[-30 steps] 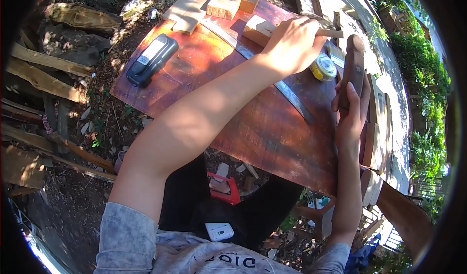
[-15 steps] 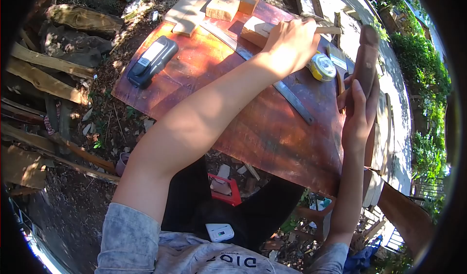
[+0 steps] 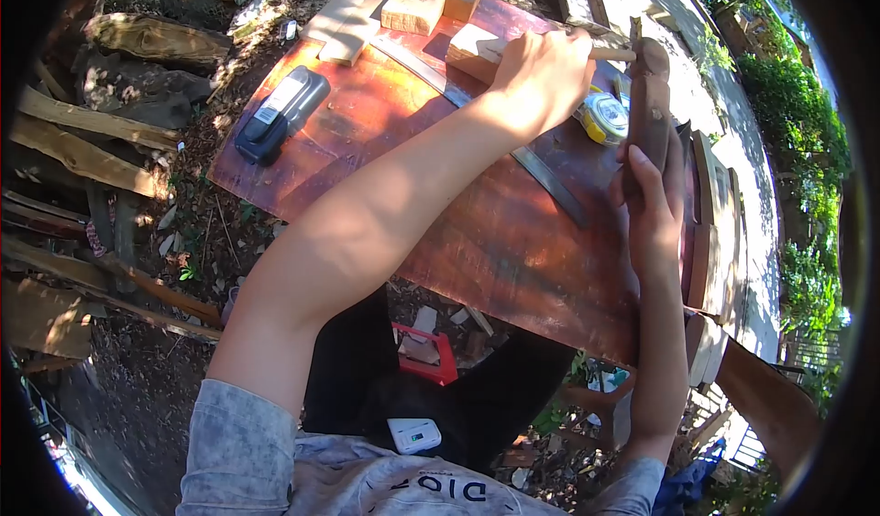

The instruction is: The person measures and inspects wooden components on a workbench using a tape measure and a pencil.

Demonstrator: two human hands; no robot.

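Note:
My left hand (image 3: pixel 543 78) is wrapped round a wooden-handled tool like a chisel, whose pale round handle (image 3: pixel 612 55) sticks out to the right; its other end is hidden by the hand. Under and beside that hand lies a wood block (image 3: pixel 470 50). My right hand (image 3: pixel 656 200) grips a dark, thick wooden club (image 3: pixel 651 104) held upright, its head overlapping the handle's end in this view. Between the two hands sits a yellow and white tape measure (image 3: pixel 605 117). A metal ruler (image 3: pixel 555 189) runs diagonally across the reddish board (image 3: pixel 477 255), passing beneath my left forearm.
At the board's left rests a dark grey case with a pale label (image 3: pixel 282 113). Planks (image 3: pixel 350 44) and thicker wood pieces (image 3: pixel 423 5) lie along its far edge. Stacked boards (image 3: pixel 710 241) stand on the right. Below the near edge is a red frame (image 3: pixel 444 362) on the ground.
The club in my right hand has swung left, from apart to the end of the tool's handle. My left hand stays at the block, and the view has shifted slightly.

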